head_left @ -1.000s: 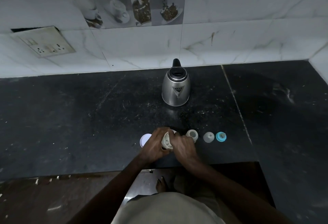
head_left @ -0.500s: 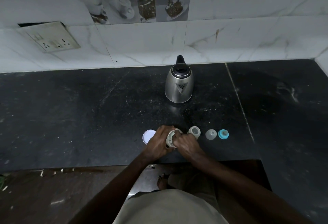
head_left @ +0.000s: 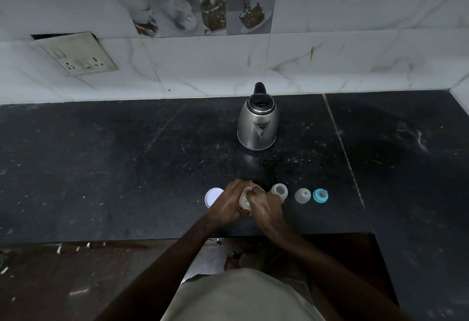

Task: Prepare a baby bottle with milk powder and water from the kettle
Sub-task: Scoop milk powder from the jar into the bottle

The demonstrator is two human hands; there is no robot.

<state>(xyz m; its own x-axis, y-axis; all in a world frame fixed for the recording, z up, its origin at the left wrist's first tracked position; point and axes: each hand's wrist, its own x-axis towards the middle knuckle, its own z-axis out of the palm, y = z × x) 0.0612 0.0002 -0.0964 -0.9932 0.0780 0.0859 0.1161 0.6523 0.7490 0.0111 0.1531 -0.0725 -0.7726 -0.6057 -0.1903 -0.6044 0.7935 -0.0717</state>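
- Two hands meet at the near edge of the black counter [head_left: 127, 168], both on one small pale jar [head_left: 244, 200].
- Left hand [head_left: 228, 202]: fingers curled round the jar's left side, closed on it; the jar leans towards the left.
- Right hand [head_left: 266, 209]: fingers bent over the jar's right side and mouth, pressed against it. Fingertips hidden; I cannot tell whether they reach inside or pinch the rim.
- Jar: only a narrow strip shows between the hands, off-white, with a light rim at the top. Contents not visible; dim light, so it is probably the powder container, but that is uncertain.
- White round lid [head_left: 212, 196] lies flat on the counter just left of the left hand, partly covered by it.
- Bottle [head_left: 279, 192]: pale, translucent, mouth open, stands just right of the right hand, about touching the knuckles.
- Clear cap [head_left: 302, 195] sits on the counter right of the bottle, apart from it.
- Teal ring with teat [head_left: 320, 195] sits just right of the cap, close beside it.
- Lid, jar, bottle, cap and ring form one row along the counter's front edge.
- Kettle [head_left: 258, 123]: steel body, black lid and handle, upright, well behind the row, near the marble-tiled wall [head_left: 355, 41], spout side facing the camera.
- Socket plate [head_left: 76, 54] on the wall, far left, tilted out from it.
- Both forearms enter from below; pale cloth of the person's garment [head_left: 241, 295] fills the bottom centre.
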